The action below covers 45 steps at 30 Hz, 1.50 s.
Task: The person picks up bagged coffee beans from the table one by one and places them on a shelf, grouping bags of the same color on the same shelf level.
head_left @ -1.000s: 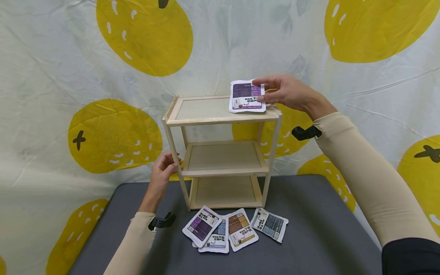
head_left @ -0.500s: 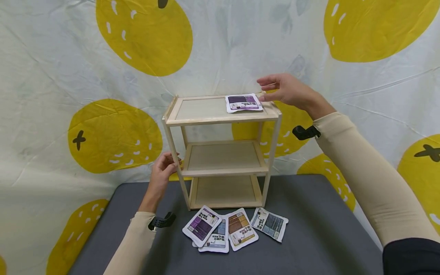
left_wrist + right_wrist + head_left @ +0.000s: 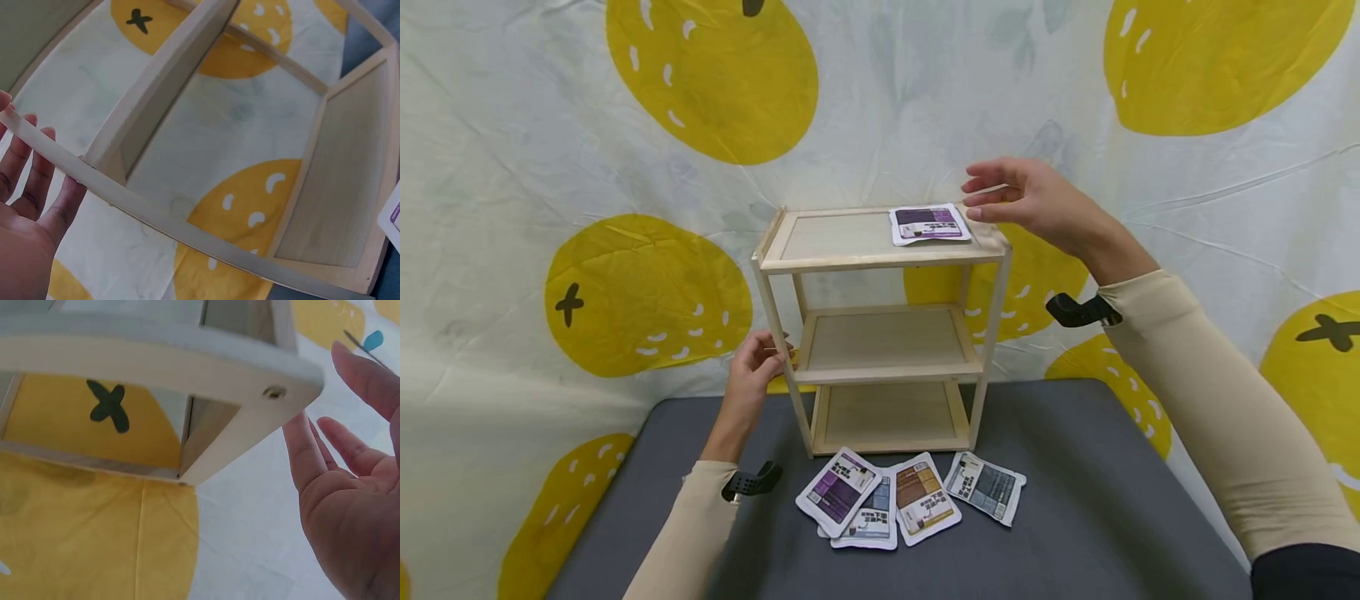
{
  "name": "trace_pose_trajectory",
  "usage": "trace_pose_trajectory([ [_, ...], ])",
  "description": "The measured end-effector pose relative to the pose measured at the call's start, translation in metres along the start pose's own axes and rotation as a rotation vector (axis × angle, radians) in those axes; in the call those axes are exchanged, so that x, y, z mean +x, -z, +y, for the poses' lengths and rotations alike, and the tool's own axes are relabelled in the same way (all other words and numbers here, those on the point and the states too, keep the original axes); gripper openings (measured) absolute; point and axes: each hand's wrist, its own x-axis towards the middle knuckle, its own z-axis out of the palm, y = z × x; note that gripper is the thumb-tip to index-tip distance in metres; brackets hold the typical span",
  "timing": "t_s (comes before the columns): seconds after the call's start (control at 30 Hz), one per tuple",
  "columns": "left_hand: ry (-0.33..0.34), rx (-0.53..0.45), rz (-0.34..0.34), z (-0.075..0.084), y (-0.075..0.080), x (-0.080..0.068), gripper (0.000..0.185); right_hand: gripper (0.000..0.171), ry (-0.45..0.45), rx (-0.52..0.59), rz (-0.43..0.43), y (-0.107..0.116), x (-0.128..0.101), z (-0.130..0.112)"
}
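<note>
On the top shelf: one flat, rectangular purple-and-white pouch (image 3: 929, 225) lay toward the right end of a pale wooden three-tier rack (image 3: 889, 342).
Right hand (image 3: 1033, 200): hung just beside that pouch, fingers loosely spread, thumb apart.
Left hand (image 3: 755, 371): gripped the rack's left front post between thumb and fingers.
Dark grey table (image 3: 1075, 492): before the rack, a second purple-and-white pouch (image 3: 838, 493) overlapped a blue-and-white pouch (image 3: 872, 525); a brown-and-white pouch (image 3: 927, 500) and a slate-and-white pouch (image 3: 987, 489) lay rightward.
</note>
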Motion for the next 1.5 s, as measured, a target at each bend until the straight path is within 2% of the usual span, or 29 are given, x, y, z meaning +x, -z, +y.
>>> trace_pose_trajectory([
  [0.17, 0.004, 0.007, 0.002, 0.002, 0.000, -0.002, 0.023, 0.064, 0.044, 0.081, -0.017, -0.005, -0.011, -0.002],
  [0.53, -0.011, 0.004, -0.015, 0.001, 0.001, -0.002, 0.021, 0.058, 0.118, 0.178, -0.046, -0.020, -0.037, -0.002],
  [0.7, -0.006, 0.004, -0.018, -0.001, 0.002, -0.001, 0.020, 0.061, 0.144, 0.248, -0.087, -0.030, -0.049, -0.004],
  [0.9, -0.008, 0.008, -0.013, -0.001, 0.002, 0.000, 0.020, 0.065, 0.170, 0.256, -0.143, -0.042, -0.059, -0.003],
  [1.07, -0.001, 0.005, -0.011, -0.001, 0.002, -0.001, 0.020, 0.063, 0.196, 0.248, -0.155, -0.051, -0.068, 0.002],
  [1.3, 0.003, -0.003, -0.006, -0.001, 0.003, 0.000, 0.020, 0.063, 0.177, 0.280, -0.173, -0.069, -0.080, 0.008],
  [1.5, -0.002, -0.006, -0.005, -0.001, 0.003, 0.000, 0.020, 0.060, 0.161, 0.301, -0.205, -0.093, -0.087, 0.023],
])
